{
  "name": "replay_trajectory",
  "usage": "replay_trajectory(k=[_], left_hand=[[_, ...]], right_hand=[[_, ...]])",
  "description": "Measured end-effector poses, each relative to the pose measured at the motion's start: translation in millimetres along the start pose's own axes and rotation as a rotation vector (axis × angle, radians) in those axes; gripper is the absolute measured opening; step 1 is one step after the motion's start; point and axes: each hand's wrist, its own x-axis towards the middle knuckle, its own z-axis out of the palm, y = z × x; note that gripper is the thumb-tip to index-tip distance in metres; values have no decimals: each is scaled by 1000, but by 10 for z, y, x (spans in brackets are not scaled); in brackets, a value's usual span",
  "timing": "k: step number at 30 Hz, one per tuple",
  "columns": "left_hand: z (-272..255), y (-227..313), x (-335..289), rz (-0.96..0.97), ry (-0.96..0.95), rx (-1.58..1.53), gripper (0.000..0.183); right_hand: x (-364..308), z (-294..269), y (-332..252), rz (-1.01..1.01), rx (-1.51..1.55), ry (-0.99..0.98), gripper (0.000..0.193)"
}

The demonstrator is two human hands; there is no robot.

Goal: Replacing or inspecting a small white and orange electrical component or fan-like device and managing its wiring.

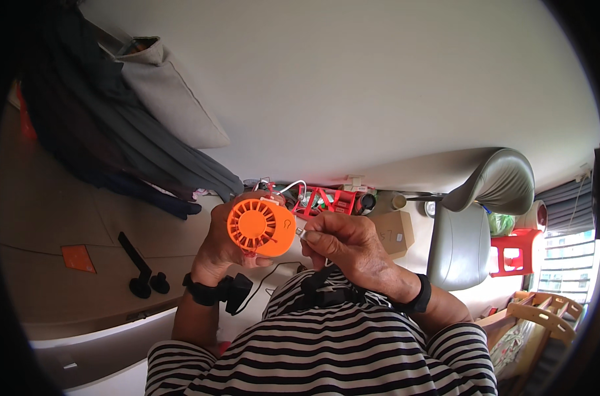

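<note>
A small orange fan [263, 228] with a round slotted grille faces up in front of my chest. My left hand [215, 243] is wrapped round its left side, with the fingers partly hidden behind it. My right hand [346, 245] pinches a small metal-tipped cable plug [301, 233] between thumb and fingers. The plug points at the fan's right edge; I cannot tell whether it touches. Below the right hand, part of its cord is hidden. Black bands are strapped on both my wrists.
Beyond the hands, a red basket [343, 200] with assorted things stands by the wall, near a cardboard box [393, 232]. A grey chair [459, 247] and a red stool [514, 254] are on the right. Dark clothes [125, 132] hang over the brown surface at left.
</note>
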Motion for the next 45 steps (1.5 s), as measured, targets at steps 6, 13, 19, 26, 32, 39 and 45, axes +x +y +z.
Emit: replay_trajectory(k=[6, 13, 19, 26, 32, 39, 45], left_hand=[[-105, -207, -125, -135, -74, -382, 90], [128, -273, -99, -157, -79, -640, 84], [119, -399, -112, -146, -42, -639, 83], [131, -345, -57, -101, -61, -557, 80], [-54, -237, 48, -78, -190, -352, 66], [-149, -370, 57, 39, -201, -43, 62], [-145, -329, -20, -257, -124, -491, 73]], right_hand=[[-2, 45, -136, 102, -45, -46, 20], [8, 137, -312, 222, -37, -9, 20], [8, 166, -314, 247, 19, -21, 22], [17, 171, -293, 231, 10, 1, 22], [13, 151, -325, 318, 64, 4, 22], [42, 128, -141, 284, 311, 6, 21], [57, 227, -159, 157, -59, 89, 15]])
